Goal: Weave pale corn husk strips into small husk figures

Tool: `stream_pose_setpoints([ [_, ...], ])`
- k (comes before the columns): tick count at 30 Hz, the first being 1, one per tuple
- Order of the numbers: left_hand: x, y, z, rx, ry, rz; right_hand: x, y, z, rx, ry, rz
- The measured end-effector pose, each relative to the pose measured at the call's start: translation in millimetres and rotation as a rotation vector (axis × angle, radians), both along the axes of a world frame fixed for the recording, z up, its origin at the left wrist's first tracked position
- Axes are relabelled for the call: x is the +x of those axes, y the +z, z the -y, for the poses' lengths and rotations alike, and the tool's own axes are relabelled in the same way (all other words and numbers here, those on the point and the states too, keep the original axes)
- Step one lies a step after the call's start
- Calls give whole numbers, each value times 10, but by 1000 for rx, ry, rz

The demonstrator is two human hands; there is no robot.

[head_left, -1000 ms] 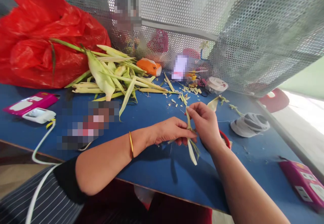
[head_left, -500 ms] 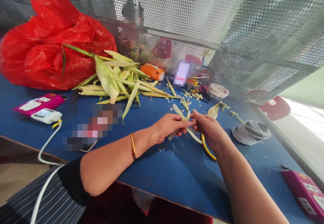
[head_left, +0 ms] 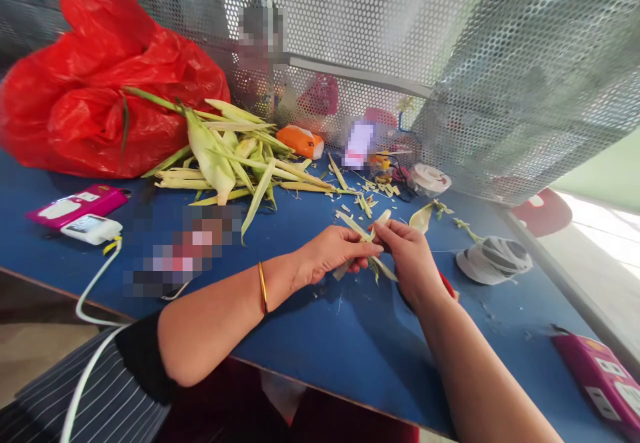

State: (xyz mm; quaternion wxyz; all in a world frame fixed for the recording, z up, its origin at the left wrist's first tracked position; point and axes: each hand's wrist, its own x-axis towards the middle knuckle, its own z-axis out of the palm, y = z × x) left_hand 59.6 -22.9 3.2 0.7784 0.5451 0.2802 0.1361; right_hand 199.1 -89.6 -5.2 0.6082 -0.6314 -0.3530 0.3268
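My left hand [head_left: 334,254] is closed, its thumb and fingers pinching a small bundle of pale corn husk strips [head_left: 352,223]. The strips cross each other and stick out above and below the fingers. Against the bundle, my right hand [head_left: 409,254] is closed too, its thumb and forefinger on a husk strip at the crossing. A red curved handle [head_left: 449,285], partly hidden, shows beside my right wrist. A thin white thread runs from near my right hand toward a spool of thread [head_left: 494,260].
Corn husks [head_left: 213,156] lie piled before a red plastic bag [head_left: 115,89]. Behind are an orange tissue pack [head_left: 300,143], a phone [head_left: 359,144], husk scraps and a roll of white tape [head_left: 430,179]. Magenta power strips [head_left: 597,376] sit at both sides. Perforated metal panels [head_left: 360,23] border the table.
My right hand has shifted and turned, and one strip at the crossing now leans further right. The yellow handle near my right hand is hidden; a red one shows instead.
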Motion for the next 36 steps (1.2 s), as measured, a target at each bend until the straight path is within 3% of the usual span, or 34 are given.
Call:
stream_pose_setpoints([
  [5,-31,37,-139,-170,21,129,28,111,75,179,-410,422],
  [6,-38,51,-167,-185,31,168,10,140,102,200,-434,513],
  [8,-46,71,-203,-171,77,233,-51,176,149,180,-343,630],
  [11,-41,70,-205,-114,162,307,-166,158,167,102,-89,628],
  [13,-32,56,-185,-89,189,330,-229,112,147,72,-13,592],
  [17,-22,38,-154,-87,175,311,-299,55,108,59,-9,526],
  [25,-19,52,-196,-81,210,326,-338,128,160,115,89,458],
  [36,-25,51,-191,-95,246,319,-340,172,185,73,146,522],
])
